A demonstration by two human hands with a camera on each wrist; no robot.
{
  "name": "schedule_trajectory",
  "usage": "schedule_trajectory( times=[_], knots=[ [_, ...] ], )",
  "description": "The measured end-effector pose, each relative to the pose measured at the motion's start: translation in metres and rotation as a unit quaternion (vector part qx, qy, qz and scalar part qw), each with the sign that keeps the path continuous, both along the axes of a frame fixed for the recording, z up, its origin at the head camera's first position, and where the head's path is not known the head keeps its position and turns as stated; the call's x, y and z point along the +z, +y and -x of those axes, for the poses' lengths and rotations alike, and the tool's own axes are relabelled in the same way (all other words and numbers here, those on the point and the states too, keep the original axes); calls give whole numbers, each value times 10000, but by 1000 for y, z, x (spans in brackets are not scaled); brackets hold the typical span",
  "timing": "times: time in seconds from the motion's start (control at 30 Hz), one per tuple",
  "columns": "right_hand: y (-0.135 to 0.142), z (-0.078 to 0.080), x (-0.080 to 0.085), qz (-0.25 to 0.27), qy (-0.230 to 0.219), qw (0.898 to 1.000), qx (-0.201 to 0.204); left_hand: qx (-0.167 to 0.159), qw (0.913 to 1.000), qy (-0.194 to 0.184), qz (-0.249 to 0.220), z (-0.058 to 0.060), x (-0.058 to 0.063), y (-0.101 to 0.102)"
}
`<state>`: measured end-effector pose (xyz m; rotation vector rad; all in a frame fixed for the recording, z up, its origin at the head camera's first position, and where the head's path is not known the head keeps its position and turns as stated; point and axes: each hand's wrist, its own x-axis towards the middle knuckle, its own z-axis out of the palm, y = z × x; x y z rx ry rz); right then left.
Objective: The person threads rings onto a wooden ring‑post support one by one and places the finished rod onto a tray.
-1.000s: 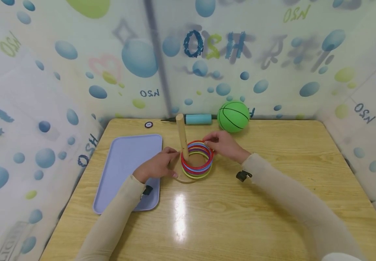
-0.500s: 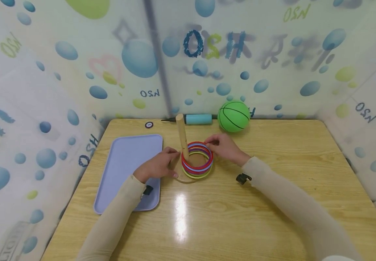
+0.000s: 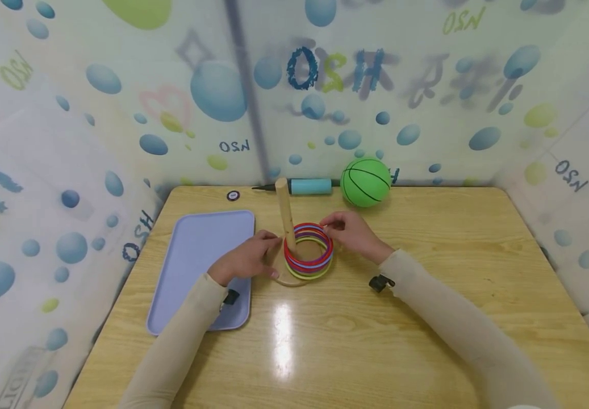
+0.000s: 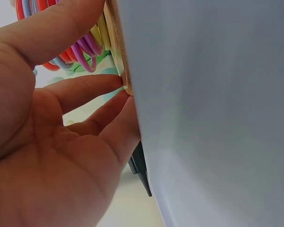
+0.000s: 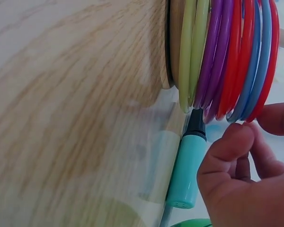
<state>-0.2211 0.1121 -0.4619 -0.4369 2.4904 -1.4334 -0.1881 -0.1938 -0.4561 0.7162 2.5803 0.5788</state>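
Note:
A wooden ring-toss stand has an upright peg (image 3: 284, 213) on a round base (image 3: 288, 279). Around the peg hangs a stack of thin plastic rings, yellow rings (image 5: 191, 61) lowest, then purple, red and blue. My left hand (image 3: 245, 258) holds the base at its left edge, thumb at the front and fingers behind. In the left wrist view, fingertips (image 4: 116, 81) meet the base's rim. With thumb and forefinger, my right hand (image 3: 354, 232) pinches the top red ring (image 5: 273, 56) at its far right side, close over the blue rings.
A lavender tray (image 3: 182, 272) lies left of the stand, under my left forearm. Along the back edge are a small round disc (image 3: 233, 195), a teal hand pump (image 3: 312, 186) with a black nozzle, and a green ball (image 3: 366, 183). Patterned fabric walls enclose the table.
My right hand has come down slightly with the top red ring, which now sits closer to the rings below. The left hand stays at the base.

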Motion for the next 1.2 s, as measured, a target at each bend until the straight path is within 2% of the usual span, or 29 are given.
schedule_trajectory(
  times=[0.2,0.5,0.73,1.0,1.2],
  knots=[
    [2,-3,3,32,40,9999,-146,36,10000,-36,-73,-1,4,-2],
    [7,-13,19,213,624,9977,-173,49,9996,147,-215,-7,3,-13],
    [3,-22,27,429,933,9947,59,105,9975,360,-597,-23,9,-27],
    [-10,-29,33,825,828,9924,386,526,9948,336,-806,-46,19,-51],
    [-23,-31,37,1060,844,9885,674,902,9904,525,-910,-59,18,-79]
  ],
)
